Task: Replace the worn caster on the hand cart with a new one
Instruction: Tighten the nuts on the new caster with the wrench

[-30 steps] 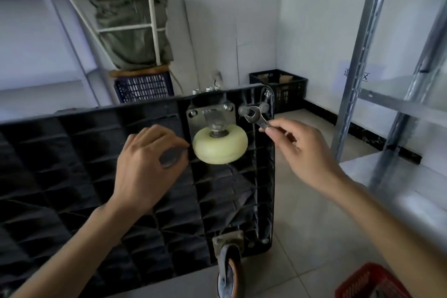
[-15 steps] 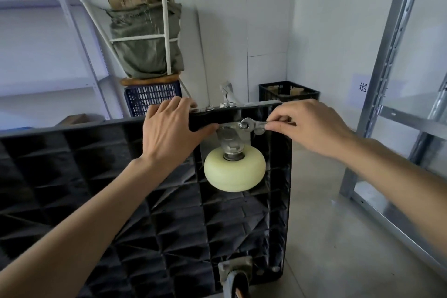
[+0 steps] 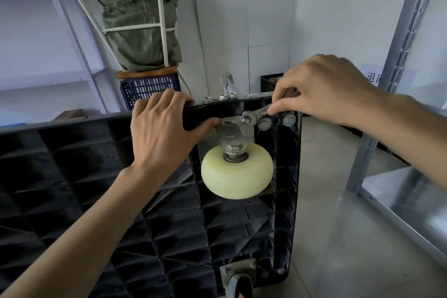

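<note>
a second caster (image 3: 238,279) is cut off at the near edge, and the cream caster's (image 3: 237,172) mounting plate is partly hidden. the right hand (image 3: 324,89) pinches a wrench (image 3: 256,115) seated on a bolt just above that caster; the left hand (image 3: 162,133) grips the upended cart's (image 3: 121,201) far rim, left of it.

Hand cart platform (image 3: 101,201) stood on its edge, underside facing the viewer.
A caster (image 3: 237,172) sits near its top right corner, a second caster (image 3: 238,278) below it. A wrench (image 3: 257,115) sits on a bolt above the upper caster. A crate (image 3: 150,89) stands behind, shelving (image 3: 399,55) to the right.
</note>
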`<action>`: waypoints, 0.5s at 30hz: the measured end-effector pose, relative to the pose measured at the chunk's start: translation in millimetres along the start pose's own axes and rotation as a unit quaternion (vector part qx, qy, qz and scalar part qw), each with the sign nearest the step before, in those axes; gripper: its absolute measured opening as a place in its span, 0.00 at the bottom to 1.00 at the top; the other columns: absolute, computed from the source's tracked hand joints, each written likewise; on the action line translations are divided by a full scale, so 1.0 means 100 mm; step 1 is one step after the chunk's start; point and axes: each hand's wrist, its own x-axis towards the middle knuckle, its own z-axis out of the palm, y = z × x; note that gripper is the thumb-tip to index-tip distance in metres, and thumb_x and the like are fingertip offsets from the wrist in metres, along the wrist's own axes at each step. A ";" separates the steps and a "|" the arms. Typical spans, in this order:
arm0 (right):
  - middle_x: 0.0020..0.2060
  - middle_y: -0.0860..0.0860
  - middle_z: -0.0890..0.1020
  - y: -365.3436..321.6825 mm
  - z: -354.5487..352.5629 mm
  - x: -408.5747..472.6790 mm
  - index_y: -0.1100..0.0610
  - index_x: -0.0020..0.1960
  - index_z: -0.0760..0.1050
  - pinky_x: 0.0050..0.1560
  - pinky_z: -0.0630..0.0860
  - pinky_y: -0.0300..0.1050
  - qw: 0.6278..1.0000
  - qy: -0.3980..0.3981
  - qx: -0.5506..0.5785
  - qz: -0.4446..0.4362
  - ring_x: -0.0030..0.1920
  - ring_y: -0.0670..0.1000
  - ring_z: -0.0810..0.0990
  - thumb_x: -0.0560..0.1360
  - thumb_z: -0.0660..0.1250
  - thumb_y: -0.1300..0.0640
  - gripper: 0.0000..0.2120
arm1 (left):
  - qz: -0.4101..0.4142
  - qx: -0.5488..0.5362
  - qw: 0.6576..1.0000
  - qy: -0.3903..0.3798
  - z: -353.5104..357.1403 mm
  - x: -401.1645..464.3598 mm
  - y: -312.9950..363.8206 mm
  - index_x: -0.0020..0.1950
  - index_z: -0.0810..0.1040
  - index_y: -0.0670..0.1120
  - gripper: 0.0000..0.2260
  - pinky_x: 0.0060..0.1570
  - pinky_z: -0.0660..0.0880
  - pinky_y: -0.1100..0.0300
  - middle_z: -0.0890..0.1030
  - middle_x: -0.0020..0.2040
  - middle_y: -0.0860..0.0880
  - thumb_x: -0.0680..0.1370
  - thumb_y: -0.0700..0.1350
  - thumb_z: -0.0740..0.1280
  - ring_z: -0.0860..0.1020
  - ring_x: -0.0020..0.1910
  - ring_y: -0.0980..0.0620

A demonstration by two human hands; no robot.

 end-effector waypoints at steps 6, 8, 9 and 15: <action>0.36 0.42 0.83 -0.09 -0.18 0.18 0.42 0.42 0.83 0.41 0.77 0.48 0.997 -0.051 -0.044 -0.032 0.42 0.50 0.80 0.68 0.75 0.34 0.13 | -0.002 0.004 1.000 0.009 0.02 0.00 0.01 0.55 0.80 0.49 0.30 0.56 0.68 0.52 0.81 0.48 0.51 0.74 0.74 0.60 0.78 0.50 0.47; 0.35 0.42 0.83 -0.12 -0.18 0.20 0.43 0.42 0.83 0.42 0.77 0.48 0.997 -0.054 -0.052 -0.026 0.41 0.50 0.80 0.67 0.76 0.34 0.13 | -0.002 0.004 1.000 0.008 0.02 -0.01 0.01 0.55 0.80 0.49 0.30 0.56 0.68 0.51 0.81 0.48 0.51 0.74 0.74 0.60 0.78 0.50 0.46; 0.35 0.41 0.83 -0.11 -0.16 0.17 0.44 0.41 0.83 0.43 0.77 0.48 0.998 -0.052 -0.041 -0.014 0.41 0.50 0.80 0.67 0.76 0.35 0.14 | -0.002 0.002 1.000 0.008 0.02 -0.01 0.01 0.55 0.80 0.49 0.30 0.56 0.69 0.50 0.81 0.49 0.51 0.74 0.74 0.60 0.78 0.50 0.46; 0.33 0.39 0.82 -0.05 0.33 -0.31 0.47 0.40 0.81 0.41 0.80 0.47 0.991 0.054 0.093 0.079 0.36 0.39 0.80 0.69 0.74 0.37 0.14 | -0.007 0.001 1.000 0.003 0.01 0.00 0.02 0.56 0.80 0.50 0.30 0.57 0.68 0.52 0.81 0.50 0.52 0.74 0.74 0.60 0.78 0.51 0.48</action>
